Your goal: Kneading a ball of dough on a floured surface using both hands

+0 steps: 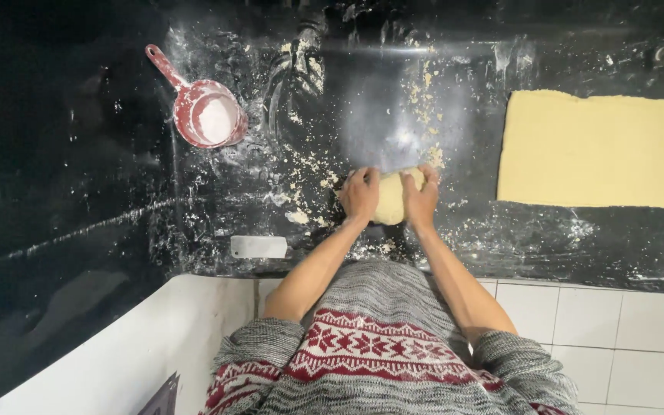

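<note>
Overhead view of a black, flour-dusted worktop point(78, 192). A ball of pale yellow dough point(393, 198) sits near the middle of the worktop, close to its front edge. The left hand point(360, 194) cups the dough's left side with fingers curled over the top; the right hand point(421, 198) presses its right side, fingers likewise bent around it. Both hands are partly closed on the dough, which shows between them. To the right, well apart, lies a flat rectangular sheet of rolled dough point(601, 150), running out of view at the edge. At upper left stands a red speckled scoop point(207, 115) with a long handle, holding white flour. A small white scraper point(259, 247) lies at the front edge, left of the forearms. Crumbs and flour smears surround the hands. Grey and red patterned sleeves are pushed up above the elbows.
</note>
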